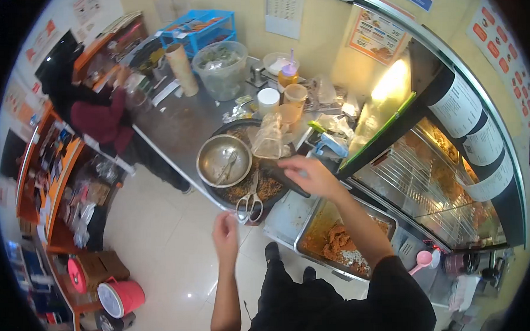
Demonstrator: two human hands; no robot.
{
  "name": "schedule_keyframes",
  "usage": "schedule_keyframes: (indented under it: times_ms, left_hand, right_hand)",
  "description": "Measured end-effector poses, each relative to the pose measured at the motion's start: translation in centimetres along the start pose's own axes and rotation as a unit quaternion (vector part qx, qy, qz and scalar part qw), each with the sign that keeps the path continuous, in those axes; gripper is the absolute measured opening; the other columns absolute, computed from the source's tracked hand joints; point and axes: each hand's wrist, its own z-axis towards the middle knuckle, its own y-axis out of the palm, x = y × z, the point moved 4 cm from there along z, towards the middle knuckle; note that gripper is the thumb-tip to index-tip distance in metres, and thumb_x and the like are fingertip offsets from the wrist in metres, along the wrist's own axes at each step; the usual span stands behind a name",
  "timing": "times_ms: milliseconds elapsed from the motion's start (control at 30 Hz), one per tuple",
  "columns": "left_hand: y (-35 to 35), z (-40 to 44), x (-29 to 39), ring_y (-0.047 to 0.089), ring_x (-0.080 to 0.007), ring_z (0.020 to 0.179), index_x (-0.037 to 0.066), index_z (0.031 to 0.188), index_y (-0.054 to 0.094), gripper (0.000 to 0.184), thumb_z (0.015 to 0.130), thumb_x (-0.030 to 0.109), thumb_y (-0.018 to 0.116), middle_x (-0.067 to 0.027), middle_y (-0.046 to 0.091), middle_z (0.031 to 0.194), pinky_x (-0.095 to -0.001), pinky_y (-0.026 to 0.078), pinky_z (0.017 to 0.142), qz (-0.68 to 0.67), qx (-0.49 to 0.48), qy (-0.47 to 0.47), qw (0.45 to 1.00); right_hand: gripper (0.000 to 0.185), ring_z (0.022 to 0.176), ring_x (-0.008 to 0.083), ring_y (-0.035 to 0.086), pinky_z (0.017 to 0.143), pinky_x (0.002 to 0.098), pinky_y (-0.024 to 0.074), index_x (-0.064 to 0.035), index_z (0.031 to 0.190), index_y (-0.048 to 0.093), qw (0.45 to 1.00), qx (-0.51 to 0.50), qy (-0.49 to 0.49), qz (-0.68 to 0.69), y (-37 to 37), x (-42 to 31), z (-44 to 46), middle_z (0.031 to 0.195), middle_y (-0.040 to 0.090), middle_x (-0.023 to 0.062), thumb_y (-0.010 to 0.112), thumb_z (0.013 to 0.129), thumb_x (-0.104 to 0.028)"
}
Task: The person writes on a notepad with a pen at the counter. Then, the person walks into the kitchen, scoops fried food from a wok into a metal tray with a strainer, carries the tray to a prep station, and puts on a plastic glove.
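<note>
My right hand [303,171] is over the black handle [286,179] at the right of the round dark tray; its fingers are partly spread, and contact is unclear. My left hand [225,228] hangs near the counter's front edge, beside the scissors [250,204], fingers curled; whether it holds something small is too blurred to tell. The tray holds brown crumbly food [270,188], a metal bowl [223,160] with a fork inside, and the scissors, handles toward me. A clear plastic bag [268,139] lies at the tray's back.
A metal pan [314,227] with orange-brown food stands right of me, below a lit glass display case [447,206]. Behind the tray are jars, a large clear tub [221,71] and a blue rack [199,26]. Another person [100,119] stands at the left.
</note>
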Motion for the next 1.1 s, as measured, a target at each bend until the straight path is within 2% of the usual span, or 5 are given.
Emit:
schedule_keyframes:
  times_ms: [167, 433, 767, 833, 1100]
  left_hand:
    - [22.2, 9.8, 13.9, 0.057, -0.01, 0.081, 0.008, 0.106, 0.064, 0.018, 0.09, 0.005, 0.057, -0.0044, 0.063, 0.099, -0.0227, 0.045, 0.067, 0.003, -0.323, 0.22, 0.921]
    - [45.6, 22.1, 3.9, 0.051, -0.0258, 0.114, 0.026, 0.098, 0.07, 0.022, 0.076, 0.028, 0.069, -0.0055, 0.06, 0.114, -0.0482, 0.041, 0.095, 0.517, -0.311, 0.485, 0.633]
    - [29.8, 18.4, 16.7, 0.058, -0.0245, 0.093, -0.006, 0.098, 0.061, 0.027, 0.092, 0.02, 0.059, -0.0122, 0.06, 0.097, -0.0358, 0.045, 0.084, 0.048, -0.157, 0.512, 0.843]
    - [24.1, 13.4, 16.2, 0.055, -0.0112, 0.082, 0.0, 0.102, 0.061, 0.023, 0.096, 0.021, 0.053, -0.0034, 0.06, 0.092, -0.029, 0.047, 0.075, -0.044, -0.342, 0.174, 0.922]
    - [16.3, -3.5, 5.3, 0.051, -0.0032, 0.067, 0.004, 0.079, 0.062, 0.016, 0.09, 0.015, 0.063, 0.0025, 0.06, 0.073, -0.02, 0.039, 0.058, -0.068, -0.463, -0.001, 0.884]
  right_hand:
    - [0.023, 0.092, 0.0219, 0.064, 0.081, 0.0323, 0.05, -0.0037, 0.111, 0.064, 0.985, 0.084, 0.149, 0.023, -2.8, -0.7, -13.3, 0.102, 0.066, 0.0124, 0.058, 0.09, -0.012]
    - [0.021, 0.087, 0.0171, 0.065, 0.077, 0.0293, 0.0518, -0.0047, 0.11, 0.065, 0.903, 0.28, 0.325, 0.032, -1.4, -3.5, -31.4, 0.101, 0.067, 0.0109, 0.059, 0.09, -0.006]
    - [0.018, 0.091, 0.0166, 0.065, 0.079, 0.0281, 0.0509, -0.0027, 0.105, 0.067, 0.864, 0.384, 0.316, 0.082, -0.8, -3.9, -35.7, 0.098, 0.068, 0.0079, 0.058, 0.092, -0.01]
    - [0.018, 0.098, 0.0159, 0.061, 0.083, 0.029, 0.0496, -0.004, 0.105, 0.067, 0.886, 0.383, 0.251, 0.073, -1.8, -4.3, -33.1, 0.104, 0.065, 0.0076, 0.059, 0.092, -0.012]
    - [0.032, 0.094, 0.0088, 0.057, 0.081, 0.0259, 0.0467, -0.0042, 0.121, 0.056, 0.87, 0.291, 0.117, 0.381, 2.1, -3.2, -20.0, 0.104, 0.061, 0.004, 0.063, 0.091, -0.013]
